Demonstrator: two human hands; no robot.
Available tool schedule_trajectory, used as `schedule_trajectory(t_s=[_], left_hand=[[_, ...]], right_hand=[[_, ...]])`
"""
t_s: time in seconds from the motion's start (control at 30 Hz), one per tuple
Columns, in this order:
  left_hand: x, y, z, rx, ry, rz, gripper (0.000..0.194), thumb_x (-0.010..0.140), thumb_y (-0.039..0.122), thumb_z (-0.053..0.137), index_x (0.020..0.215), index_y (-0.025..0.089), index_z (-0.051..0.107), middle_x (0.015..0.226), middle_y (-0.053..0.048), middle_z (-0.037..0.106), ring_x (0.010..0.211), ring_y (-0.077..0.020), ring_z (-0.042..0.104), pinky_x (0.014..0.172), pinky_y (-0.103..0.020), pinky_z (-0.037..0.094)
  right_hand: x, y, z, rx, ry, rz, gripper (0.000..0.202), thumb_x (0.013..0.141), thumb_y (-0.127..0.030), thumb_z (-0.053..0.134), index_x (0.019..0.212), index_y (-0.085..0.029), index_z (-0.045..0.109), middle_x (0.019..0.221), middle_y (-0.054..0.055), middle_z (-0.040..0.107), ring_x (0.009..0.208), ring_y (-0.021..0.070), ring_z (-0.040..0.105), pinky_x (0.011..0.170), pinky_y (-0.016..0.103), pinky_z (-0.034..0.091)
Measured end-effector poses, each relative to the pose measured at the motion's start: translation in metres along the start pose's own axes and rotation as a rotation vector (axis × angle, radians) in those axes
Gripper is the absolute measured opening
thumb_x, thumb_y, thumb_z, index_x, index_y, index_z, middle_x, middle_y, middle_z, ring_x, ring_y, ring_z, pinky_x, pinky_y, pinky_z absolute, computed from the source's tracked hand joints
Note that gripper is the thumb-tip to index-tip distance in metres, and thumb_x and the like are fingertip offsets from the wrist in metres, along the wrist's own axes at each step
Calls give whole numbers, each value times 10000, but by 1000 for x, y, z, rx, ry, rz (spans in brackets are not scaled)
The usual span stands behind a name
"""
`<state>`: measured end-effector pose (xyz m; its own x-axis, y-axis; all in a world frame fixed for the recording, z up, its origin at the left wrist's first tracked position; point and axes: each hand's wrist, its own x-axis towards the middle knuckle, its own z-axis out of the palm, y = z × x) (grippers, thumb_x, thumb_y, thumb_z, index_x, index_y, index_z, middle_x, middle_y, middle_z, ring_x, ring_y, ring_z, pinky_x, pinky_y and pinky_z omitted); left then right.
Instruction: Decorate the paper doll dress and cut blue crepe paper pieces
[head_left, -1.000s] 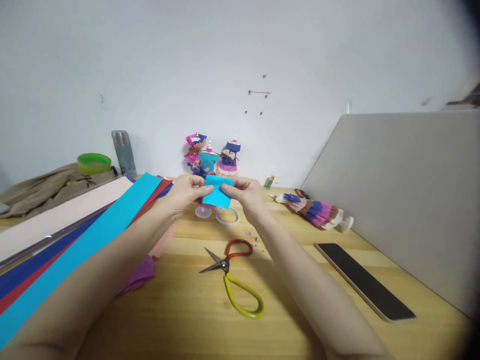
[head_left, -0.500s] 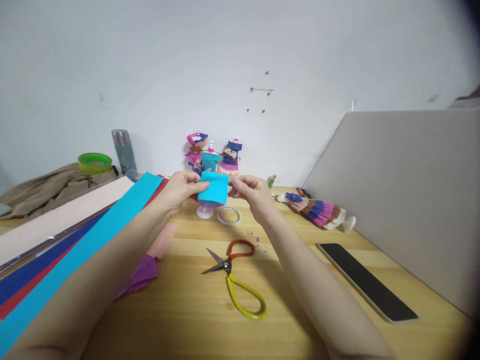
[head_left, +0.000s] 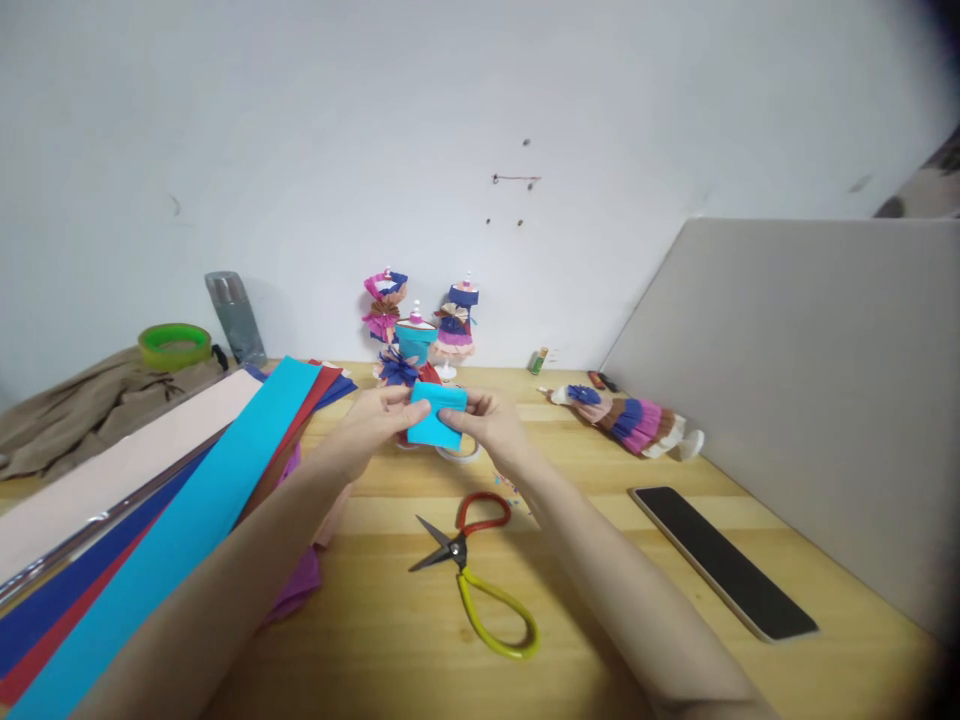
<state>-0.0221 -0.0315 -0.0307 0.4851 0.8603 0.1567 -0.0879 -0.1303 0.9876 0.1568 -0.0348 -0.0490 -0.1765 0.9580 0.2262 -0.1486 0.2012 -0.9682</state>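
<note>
A small folded piece of bright blue paper (head_left: pixel 435 427) is held up above the wooden table (head_left: pixel 585 560). My left hand (head_left: pixel 382 420) pinches its left edge, thumb in front. My right hand (head_left: pixel 484 420) grips the right side, with the thumb over the paper's face. Just behind stands a small dress form (head_left: pixel 415 342) with a teal top and a dark blue bow; its lower part is hidden by the paper and hands. Scissors (head_left: pixel 457 549) with one red and one yellow handle lie partly open in front. A white tape ring (head_left: pixel 466 455) is partly covered by my right hand.
Long coloured paper strips (head_left: pixel 247 440) lie at the left, by a brown cloth (head_left: pixel 90 400), green tape (head_left: pixel 175 346) and a bottle (head_left: pixel 236 318). Two dressed forms stand near the wall, one (head_left: pixel 456 320) at right. Another form (head_left: pixel 630 420) lies beside the panel (head_left: pixel 810 380), behind a phone (head_left: pixel 724 560).
Both hands and the blue paper are lower in view, uncovering more of the teal form. My right thumb has come onto the paper's face. The whole view has shifted slightly.
</note>
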Motion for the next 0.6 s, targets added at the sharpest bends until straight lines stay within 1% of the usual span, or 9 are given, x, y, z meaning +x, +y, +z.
schedule_trajectory(t_s=[0.07,0.1,0.2,0.27,0.33,0.43,0.5,0.6], left_hand=[[0,0,5,-33,-9,-14,388,668,437,774,858,103,719,784,-70,714,698,-167,639,698,-281,494],[0,-1,7,-52,9,-26,388,654,434,784,844,100,728,788,-76,724,703,-175,647,716,-292,501],[2,-5,10,-125,112,-70,399,593,426,822,806,97,748,744,-77,738,663,-182,656,718,-310,513],[4,-6,9,-169,147,-95,408,582,416,832,830,101,756,739,-72,745,660,-178,660,736,-313,518],[5,-5,6,-171,168,-100,396,586,404,833,835,104,761,741,-66,749,667,-168,660,750,-303,520],[6,-4,1,-118,194,-114,346,577,377,836,774,104,761,731,-58,749,648,-148,645,712,-272,520],[7,-5,-1,-106,191,-143,335,555,368,843,740,103,756,701,-52,743,617,-144,638,673,-266,520],[9,-10,0,-134,129,-164,375,525,372,858,765,103,752,681,-51,736,616,-158,649,669,-283,531]], right_hand=[[0,2,2,-6,-26,-3,331,533,-431,839,672,-174,683,634,-15,676,596,140,613,639,288,512],[0,2,3,-8,-44,0,336,533,-435,837,673,-173,681,635,-18,670,589,134,604,629,281,504],[-1,-1,1,-30,-58,14,342,549,-447,821,659,-171,651,620,-25,652,549,111,568,577,253,466],[-1,-5,-4,-97,-28,6,343,584,-449,801,610,-171,601,555,-30,616,507,98,530,535,236,425],[-1,-9,-9,-159,8,-9,348,614,-451,781,594,-172,574,529,-27,599,504,98,522,535,235,410],[-1,-10,-10,-156,-9,-16,346,613,-470,771,685,-168,618,597,-18,626,569,109,557,591,247,436],[-2,-8,-7,-138,-23,-2,361,587,-470,782,723,-174,626,610,-26,623,559,107,545,570,244,430],[-2,-1,-5,-146,-13,31,345,578,-457,781,639,-187,574,532,-41,579,466,90,469,480,232,381]])
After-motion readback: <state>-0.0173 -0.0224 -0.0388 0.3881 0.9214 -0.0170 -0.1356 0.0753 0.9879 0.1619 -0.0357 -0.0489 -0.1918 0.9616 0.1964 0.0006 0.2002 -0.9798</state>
